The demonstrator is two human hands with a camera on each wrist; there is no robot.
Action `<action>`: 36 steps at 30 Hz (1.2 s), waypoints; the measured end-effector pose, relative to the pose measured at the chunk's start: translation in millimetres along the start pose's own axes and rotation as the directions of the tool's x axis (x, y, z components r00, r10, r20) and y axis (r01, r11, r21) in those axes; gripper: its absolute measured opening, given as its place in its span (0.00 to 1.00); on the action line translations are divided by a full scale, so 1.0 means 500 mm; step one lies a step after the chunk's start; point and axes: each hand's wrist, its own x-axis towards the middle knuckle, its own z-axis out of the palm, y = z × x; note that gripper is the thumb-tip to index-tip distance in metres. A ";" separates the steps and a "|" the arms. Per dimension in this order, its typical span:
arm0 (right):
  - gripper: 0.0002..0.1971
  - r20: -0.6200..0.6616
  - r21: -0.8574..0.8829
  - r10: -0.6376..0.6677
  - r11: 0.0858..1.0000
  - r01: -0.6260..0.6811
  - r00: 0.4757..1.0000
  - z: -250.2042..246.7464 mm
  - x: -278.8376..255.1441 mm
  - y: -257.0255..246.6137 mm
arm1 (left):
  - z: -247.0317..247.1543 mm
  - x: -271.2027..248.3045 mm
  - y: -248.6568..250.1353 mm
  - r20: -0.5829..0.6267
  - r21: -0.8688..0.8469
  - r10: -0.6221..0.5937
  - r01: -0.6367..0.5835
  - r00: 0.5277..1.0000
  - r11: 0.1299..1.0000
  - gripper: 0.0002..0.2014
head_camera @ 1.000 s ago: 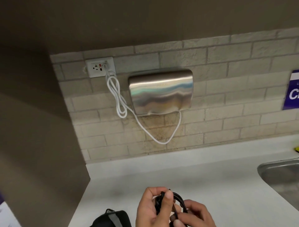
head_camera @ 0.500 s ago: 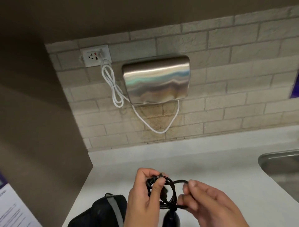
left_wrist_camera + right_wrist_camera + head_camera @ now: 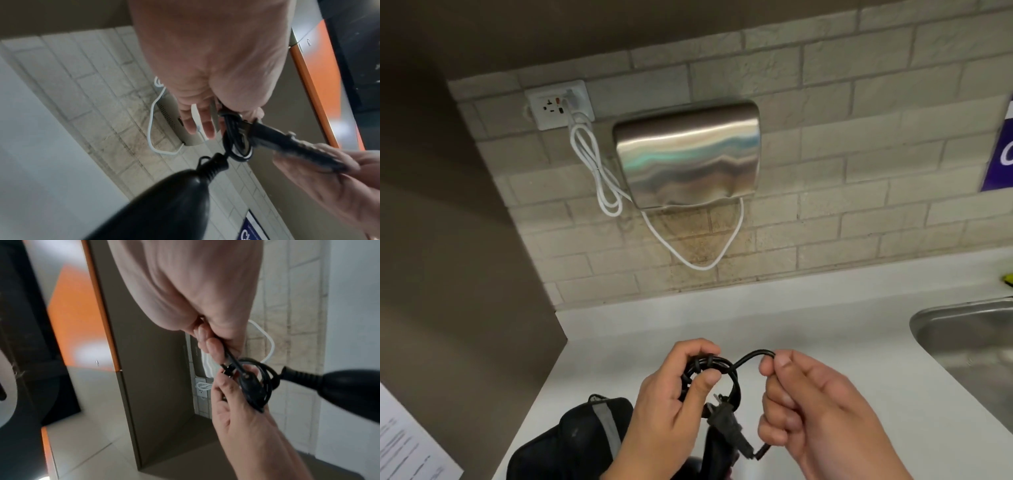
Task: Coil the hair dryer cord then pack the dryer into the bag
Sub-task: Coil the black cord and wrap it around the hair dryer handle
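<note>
Left hand (image 3: 667, 404) grips coiled cord (image 3: 709, 377), right hand (image 3: 822, 411) pinches its tail, now pulled wider apart above bare countertop (image 3: 774, 318).

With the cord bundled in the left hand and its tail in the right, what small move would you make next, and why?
Probably wrap or tuck the tail once more around the bundle. The left hand grips the coiled cord, while the right hand pinches a loose loop, and the plug dangles free.
</note>
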 end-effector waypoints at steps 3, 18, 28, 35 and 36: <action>0.14 0.011 -0.237 0.024 0.971 -0.020 1.000 -0.012 0.005 -0.027 | -0.009 0.004 0.000 0.033 0.037 -0.001 0.000 0.999 0.999 0.14; 0.09 0.355 -0.814 -0.411 0.306 0.494 0.840 -0.011 0.057 -0.047 | -0.016 0.003 -0.003 -0.027 -0.033 0.072 -0.073 0.997 0.997 0.07; 0.06 0.227 -0.615 -0.432 0.631 0.472 0.873 -0.024 0.100 0.075 | -0.034 -0.007 -0.013 -0.019 -0.345 0.010 -0.016 1.000 0.938 0.11; 0.21 0.277 -0.480 -0.315 0.773 0.414 0.908 -0.024 0.072 0.140 | -0.057 -0.012 -0.034 -0.096 -0.460 -0.056 0.006 0.994 0.888 0.11; 0.23 0.300 -0.486 -0.294 0.771 0.411 0.908 -0.021 0.069 0.147 | -0.060 -0.012 -0.036 -0.097 -0.470 -0.062 0.010 0.993 0.882 0.11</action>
